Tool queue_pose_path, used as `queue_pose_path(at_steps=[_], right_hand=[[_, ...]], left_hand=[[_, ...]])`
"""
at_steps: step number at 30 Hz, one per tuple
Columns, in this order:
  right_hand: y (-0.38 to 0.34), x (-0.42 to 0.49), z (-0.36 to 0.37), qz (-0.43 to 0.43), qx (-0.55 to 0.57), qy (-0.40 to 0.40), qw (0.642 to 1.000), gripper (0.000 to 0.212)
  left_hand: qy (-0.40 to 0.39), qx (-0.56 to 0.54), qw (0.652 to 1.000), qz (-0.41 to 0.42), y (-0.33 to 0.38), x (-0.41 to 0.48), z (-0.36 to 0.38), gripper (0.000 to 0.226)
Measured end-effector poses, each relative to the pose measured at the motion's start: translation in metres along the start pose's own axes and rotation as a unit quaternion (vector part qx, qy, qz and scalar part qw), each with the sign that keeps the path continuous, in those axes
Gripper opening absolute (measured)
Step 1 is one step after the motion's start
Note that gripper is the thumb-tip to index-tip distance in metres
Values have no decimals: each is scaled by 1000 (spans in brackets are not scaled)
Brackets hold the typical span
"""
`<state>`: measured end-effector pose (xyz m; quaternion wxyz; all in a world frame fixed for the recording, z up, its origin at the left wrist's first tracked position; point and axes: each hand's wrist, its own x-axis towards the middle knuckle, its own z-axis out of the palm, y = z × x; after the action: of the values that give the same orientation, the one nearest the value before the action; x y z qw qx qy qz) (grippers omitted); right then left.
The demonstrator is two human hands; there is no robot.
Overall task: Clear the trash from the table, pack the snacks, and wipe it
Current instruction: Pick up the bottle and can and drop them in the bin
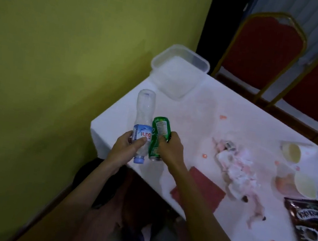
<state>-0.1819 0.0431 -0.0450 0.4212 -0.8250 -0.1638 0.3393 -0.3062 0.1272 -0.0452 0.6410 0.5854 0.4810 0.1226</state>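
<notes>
1. While the trash step is under way, the left hand (127,146) holds a water bottle (144,116) and the right hand (170,147) holds a green can (159,132). I think this is the "clear the trash" part, and it has only just begun.
2. Both things are up in the air over the near corner of the table (197,109). They sit side by side and look like they touch.
3. The left hand's fingers and thumb wrap round the bottle's label. The bottle is upside down, with its blue cap pointing down toward the person. It looks empty.
4. The right hand's fingers curl round the side of the can, with the back of the hand facing up. Both arms reach forward and come close together.
5. Next, I think the bottle and can need to go into a bin. I see a dark shape on the floor under the corner, but I cannot tell what it is.
6. Lots of work is left. A pink, wet clump of tissue (237,169) lies in the middle of the table, and two cups (291,152) lie near it.
7. A snack bag (311,229) lies by the right edge, and a clear box (178,71) waits at the far corner. The snacks may go in there.
8. A dark red cloth (199,188) lies flat near the right arm. It could be for wiping the pink spots last.
</notes>
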Motion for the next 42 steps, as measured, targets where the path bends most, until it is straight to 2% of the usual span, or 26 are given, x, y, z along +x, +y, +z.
queue_pose_path(at_steps=[5, 8, 11, 15, 20, 23, 25, 29, 30, 34, 38, 42], right_hand=[[-2, -35, 89, -4, -50, -76, 996, 25], [1, -59, 131, 0, -76, -136, 988, 29], [9, -71, 168, -13, -80, -193, 978, 34], [40, -60, 212, 35, -153, -250, 956, 51], [52, -55, 240, 66, -216, -279, 933, 34], [75, -42, 265, 82, -262, -323, 906, 36], [93, -30, 281, 98, -284, -343, 890, 37], [139, 6, 323, 105, -321, -351, 873, 39], [151, 16, 335, 112, -328, -354, 869, 41], [199, 57, 377, 132, -340, -368, 856, 54], [239, 92, 411, 126, -347, -381, 848, 53], [257, 112, 420, 91, -375, -393, 835, 51]], left_hand=[[68, -48, 995, -50, -53, -31, -77, 21], [127, -67, 986, -89, -92, -47, -110, 22], [147, -80, 977, -133, -122, -58, -134, 21], [165, -96, 961, -199, -159, -58, -155, 37], [170, -96, 950, -244, -194, -53, -164, 23], [182, -126, 930, -294, -233, -41, -164, 23], [182, -157, 914, -327, -262, -28, -158, 32], [192, -202, 886, -369, -350, 21, -145, 83], [190, -212, 879, -382, -362, 33, -144, 88], [186, -232, 867, -401, -391, 81, -148, 45], [196, -209, 866, -409, -426, 124, -157, 41], [187, -191, 869, -417, -441, 140, -159, 13]])
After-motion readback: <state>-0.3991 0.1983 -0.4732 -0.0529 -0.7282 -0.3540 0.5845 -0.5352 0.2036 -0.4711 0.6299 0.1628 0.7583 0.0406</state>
